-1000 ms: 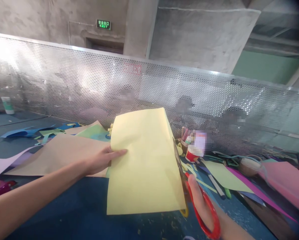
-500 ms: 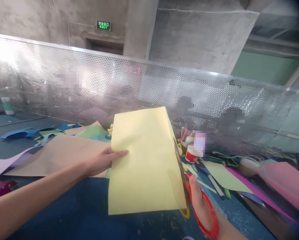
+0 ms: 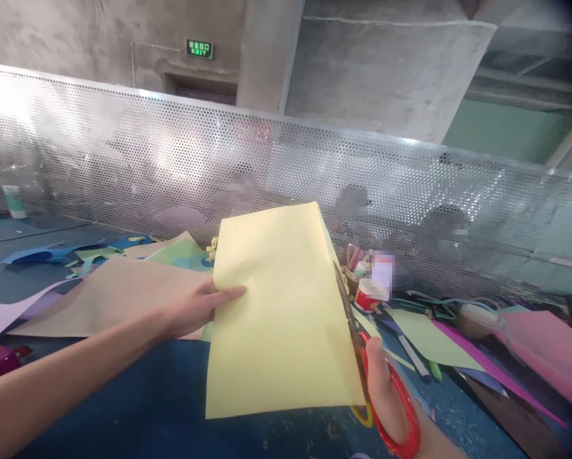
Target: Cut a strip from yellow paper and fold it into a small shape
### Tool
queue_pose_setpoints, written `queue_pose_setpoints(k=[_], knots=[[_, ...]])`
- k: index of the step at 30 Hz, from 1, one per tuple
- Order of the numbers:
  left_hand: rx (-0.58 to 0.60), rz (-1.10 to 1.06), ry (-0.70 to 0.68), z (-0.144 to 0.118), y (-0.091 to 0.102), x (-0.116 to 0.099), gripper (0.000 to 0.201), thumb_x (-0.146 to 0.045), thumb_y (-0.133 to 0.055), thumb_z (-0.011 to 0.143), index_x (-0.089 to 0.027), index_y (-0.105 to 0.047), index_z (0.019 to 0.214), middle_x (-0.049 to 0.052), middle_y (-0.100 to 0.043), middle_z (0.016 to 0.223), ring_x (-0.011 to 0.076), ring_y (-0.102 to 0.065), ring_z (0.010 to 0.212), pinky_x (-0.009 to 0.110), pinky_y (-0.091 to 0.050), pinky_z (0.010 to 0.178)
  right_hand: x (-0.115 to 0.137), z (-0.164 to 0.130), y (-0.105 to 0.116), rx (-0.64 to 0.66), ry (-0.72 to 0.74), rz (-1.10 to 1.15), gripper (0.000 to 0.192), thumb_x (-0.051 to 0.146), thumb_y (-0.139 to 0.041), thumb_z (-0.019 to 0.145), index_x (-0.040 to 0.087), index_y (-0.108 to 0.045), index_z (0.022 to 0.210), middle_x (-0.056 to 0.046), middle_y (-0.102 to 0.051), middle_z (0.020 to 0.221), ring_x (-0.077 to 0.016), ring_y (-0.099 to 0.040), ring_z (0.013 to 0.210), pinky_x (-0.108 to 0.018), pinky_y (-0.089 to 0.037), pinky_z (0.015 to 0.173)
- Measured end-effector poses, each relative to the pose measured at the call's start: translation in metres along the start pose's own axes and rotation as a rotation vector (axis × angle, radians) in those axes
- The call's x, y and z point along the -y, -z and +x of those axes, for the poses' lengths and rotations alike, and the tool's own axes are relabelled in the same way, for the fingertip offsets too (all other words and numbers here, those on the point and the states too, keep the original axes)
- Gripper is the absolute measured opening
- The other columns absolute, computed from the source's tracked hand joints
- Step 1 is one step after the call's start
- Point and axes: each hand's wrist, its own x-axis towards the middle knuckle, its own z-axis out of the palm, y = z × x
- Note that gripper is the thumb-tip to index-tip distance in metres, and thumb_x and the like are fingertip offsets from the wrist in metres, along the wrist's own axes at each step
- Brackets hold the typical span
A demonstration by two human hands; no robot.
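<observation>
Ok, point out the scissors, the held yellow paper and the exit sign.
Scissors (image 3: 353, 326), head view: on a blade.
Held yellow paper (image 3: 281, 315), head view: on its broad face.
Exit sign (image 3: 199, 49), head view: on its front.

Left-side glare on the perforated screen (image 3: 295, 159), dark upper-right corner, perhaps slight blur.
</observation>
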Motion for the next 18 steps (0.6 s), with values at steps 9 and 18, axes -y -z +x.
queue_pose_setpoints(k=[9, 18], knots=[[-0.010, 0.014, 0.002, 0.000, 0.000, -0.002, 0.040, -0.034, -0.062, 0.078, -0.018, -0.059, 0.114, 0.009, -0.064, 0.112, 0.0287, -0.060, 0.102, 0.043, -0.047, 0.090, 0.007, 0.004, 0.000, 0.008, 0.020, -0.009, 0.047, 0.054, -0.035, 0.087, 0.022, -0.066, 0.103, -0.008, -0.067, 0.104, -0.0304, -0.050, 0.113, -0.038, -0.039, 0.099], [-0.002, 0.033, 0.016, 0.000, -0.001, 0.001, 0.043, -0.036, -0.063, 0.077, -0.018, -0.059, 0.115, 0.009, -0.064, 0.113, 0.0283, -0.059, 0.104, 0.041, -0.047, 0.091, -0.008, 0.001, 0.001, 0.070, -0.007, 0.053, 0.059, 0.061, -0.031, 0.086, 0.016, -0.061, 0.112, -0.010, -0.069, 0.099, -0.0280, -0.053, 0.111, -0.040, -0.039, 0.099]])
